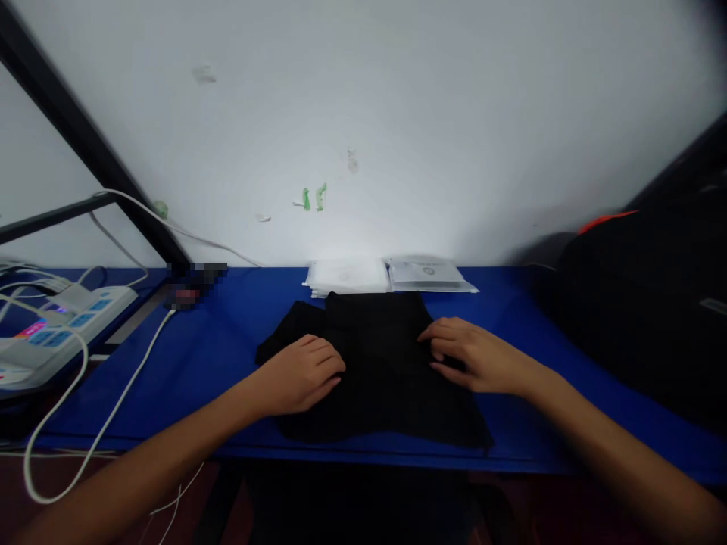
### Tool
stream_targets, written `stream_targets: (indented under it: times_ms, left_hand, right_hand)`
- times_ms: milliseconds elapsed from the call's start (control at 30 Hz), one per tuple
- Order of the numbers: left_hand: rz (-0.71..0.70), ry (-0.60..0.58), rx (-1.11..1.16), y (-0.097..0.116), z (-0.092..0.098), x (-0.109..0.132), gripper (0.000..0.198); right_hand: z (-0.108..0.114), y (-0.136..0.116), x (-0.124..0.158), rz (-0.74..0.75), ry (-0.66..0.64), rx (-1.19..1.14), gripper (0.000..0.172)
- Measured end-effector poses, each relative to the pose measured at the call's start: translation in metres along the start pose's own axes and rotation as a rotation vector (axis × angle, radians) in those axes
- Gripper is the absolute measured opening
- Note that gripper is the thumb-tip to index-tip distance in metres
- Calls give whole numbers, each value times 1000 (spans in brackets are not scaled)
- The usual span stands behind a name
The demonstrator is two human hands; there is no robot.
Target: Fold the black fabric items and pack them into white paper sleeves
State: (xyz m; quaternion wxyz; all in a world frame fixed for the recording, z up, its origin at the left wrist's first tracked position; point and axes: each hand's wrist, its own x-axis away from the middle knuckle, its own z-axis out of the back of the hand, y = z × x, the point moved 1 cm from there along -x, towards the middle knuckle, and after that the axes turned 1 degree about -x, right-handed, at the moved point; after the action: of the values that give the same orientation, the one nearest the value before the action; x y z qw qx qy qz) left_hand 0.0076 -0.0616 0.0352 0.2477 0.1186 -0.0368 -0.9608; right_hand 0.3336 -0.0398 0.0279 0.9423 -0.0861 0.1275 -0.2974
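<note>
A white wall [397, 113] fills the upper half of the view, from nine o'clock round to three. Below it a blue table [227, 356] runs across the whole width. At three o'clock a large dark bag [653, 303] with an orange strip along its top sits on the table's right end. At the centre, toward six o'clock, lies a black garment [380, 371], flat and partly folded, its near edge close to the table's front edge. The left hand [301, 375] rests palm down on the garment's left part, fingers slightly curled and together, gripping nothing that can be seen. The right hand [474, 356] lies on the garment's right part, fingers bent with the tips pressing into the cloth; whether it pinches a fold cannot be told. At nine o'clock a white power strip [62, 333] sits with white cables [102, 431] looping off the table edge. At twelve o'clock, just behind the garment, lie flat clear packets [391, 274] against the wall.
</note>
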Motion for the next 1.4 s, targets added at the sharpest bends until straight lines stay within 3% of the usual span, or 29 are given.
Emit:
stream_targets:
  times_ms: [67, 167, 233, 300, 367, 467, 700, 800, 900, 967, 1100, 1200, 1300, 1400]
  left_hand:
    - [106, 95, 73, -10, 3, 10, 19]
    - [380, 293, 44, -42, 6, 25, 24]
    - [541, 292, 6, -64, 2, 35, 33]
    - [616, 219, 12, -77, -3, 41, 32]
    - [618, 189, -3, -80, -5, 44, 24]
    - [561, 241, -104, -71, -2, 44, 12]
    - [433, 272, -280, -62, 1, 44, 13]
    - [384, 347, -171, -60, 3, 45, 10]
    - [310, 455, 80, -51, 14, 44, 7]
    - [223, 413, 237, -40, 23, 44, 8]
    - [97, 126, 273, -20, 27, 47, 11]
    - [184, 78, 229, -18, 17, 50, 16]
    - [407, 154, 170, -24, 5, 55, 16]
    - [597, 186, 112, -31, -3, 60, 35]
  right_hand:
    - [-1, -2, -5, -5, 16, 15, 26]
    - [-1, -1, -16, -1, 58, 63, 33]
    - [-1, -1, -22, 3, 81, 99, 33]
    - [-3, 0, -27, 4, 92, 107, 31]
    - [-6, 1, -29, -2, 93, 82, 27]
    - [-12, 2, -26, -15, 103, 36, 22]
    - [-22, 5, -20, -22, 111, -22, 22]
    - [-23, 7, -19, -31, 107, -32, 23]
    - [-23, 8, -17, -37, 121, -49, 23]
    - [-23, 9, -16, -40, 125, -64, 22]
    - [-22, 7, -16, -50, 117, -82, 21]
    - [-22, 6, -17, -56, 106, -78, 22]
    - [-22, 5, -17, -64, 103, -72, 22]
    - [-22, 5, -16, -67, 112, -66, 21]
